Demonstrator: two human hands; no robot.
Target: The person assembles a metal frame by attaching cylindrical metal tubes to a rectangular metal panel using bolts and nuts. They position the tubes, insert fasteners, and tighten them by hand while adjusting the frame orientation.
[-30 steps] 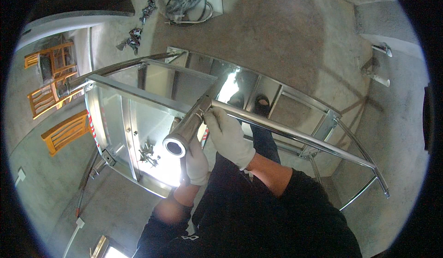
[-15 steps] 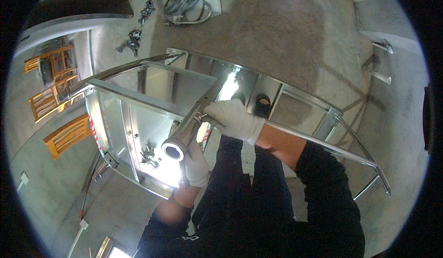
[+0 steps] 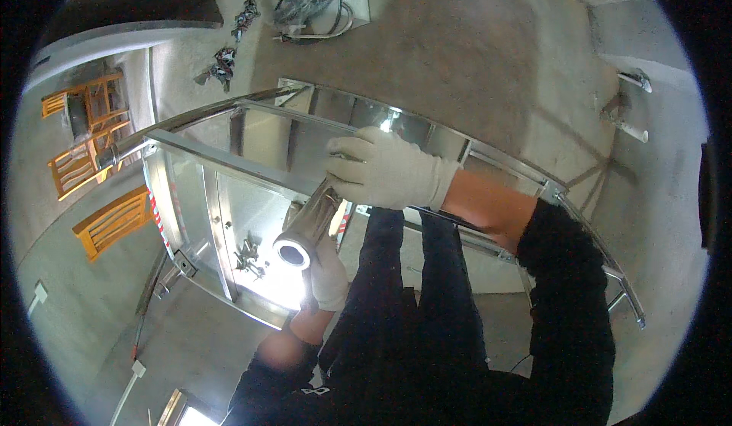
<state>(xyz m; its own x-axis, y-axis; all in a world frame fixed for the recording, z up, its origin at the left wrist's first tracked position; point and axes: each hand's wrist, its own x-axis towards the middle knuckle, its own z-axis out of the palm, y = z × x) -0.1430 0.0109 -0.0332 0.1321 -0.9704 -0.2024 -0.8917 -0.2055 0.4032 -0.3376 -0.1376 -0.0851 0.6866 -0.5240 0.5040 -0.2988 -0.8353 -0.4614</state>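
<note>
While the right hand (image 3: 385, 171), in a white work glove, lies palm-down with its fingers curled over the upper part of a shiny steel tube (image 3: 305, 228), the left hand (image 3: 329, 273), gloved the same way, is closed around the tube's underside just behind its open round end, which faces the camera. Both hands have hold of the tube, which slants from the top rail of a polished metal railing frame (image 3: 229, 163) down toward the person. That frame spreads beneath the hands, with a curved handrail (image 3: 191, 117) along its far side and reflective panels between its bars. Small dark fittings (image 3: 248, 254) lie on a bright panel just left of the tube's end. Beyond, on the concrete floor (image 3: 457, 52), sit a coil of cable (image 3: 309, 3) and scattered parts (image 3: 221, 64); orange wooden chairs (image 3: 91, 140) stand well apart at the left
</note>
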